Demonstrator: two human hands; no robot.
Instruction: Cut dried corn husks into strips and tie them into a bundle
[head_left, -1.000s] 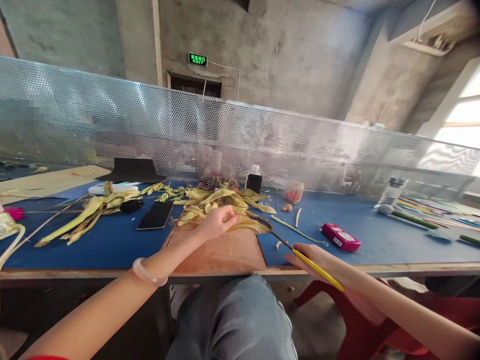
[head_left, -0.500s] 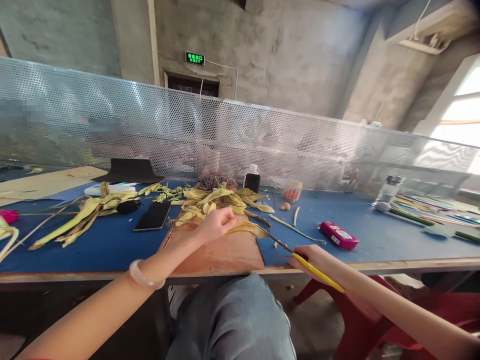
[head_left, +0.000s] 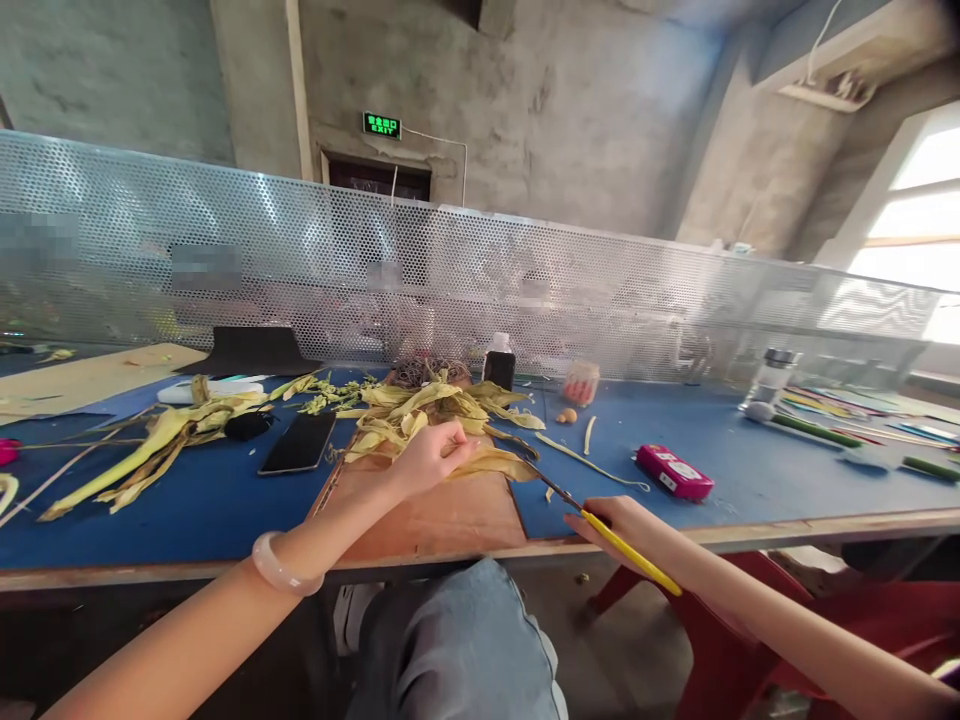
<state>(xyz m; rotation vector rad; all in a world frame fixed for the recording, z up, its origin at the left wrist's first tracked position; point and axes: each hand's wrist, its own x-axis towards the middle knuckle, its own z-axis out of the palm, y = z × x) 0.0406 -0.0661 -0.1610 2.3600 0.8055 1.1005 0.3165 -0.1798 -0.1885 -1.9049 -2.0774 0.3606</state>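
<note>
A long bench [head_left: 750,480] covered in blue matting runs across the view, backed by a perforated metal screen [head_left: 525,280]. In the middle of the bench lies a brown board [head_left: 450,515], flat and rectangular, its near edge at the bench's front edge. On the far half of the board sits a loose heap of yellow husk strips [head_left: 439,405], thin, curled and papery. A second bundle of longer husks [head_left: 161,440] lies well apart to the left, on the blue mat, with a black phone [head_left: 298,443] flat between the two piles.

The left hand [head_left: 427,455] rests on the near side of the heap, fingers curled closed and pinching a husk strip against the board; a pale bangle [head_left: 281,567] circles that wrist. The right hand [head_left: 626,525] sits at the bench's front edge, to the right of the board, closed around a yellow-handled tool [head_left: 626,545] (thin, like a brush or pick) whose dark tip points up-left and reaches the husk just beside the left hand.

Farther back stand a dark bottle with a white cap [head_left: 499,362] and a small clear cup [head_left: 580,382] holding something orange-red that is too blurred to tell. A pink rectangular box [head_left: 673,472] lies to the right on the mat.
</note>
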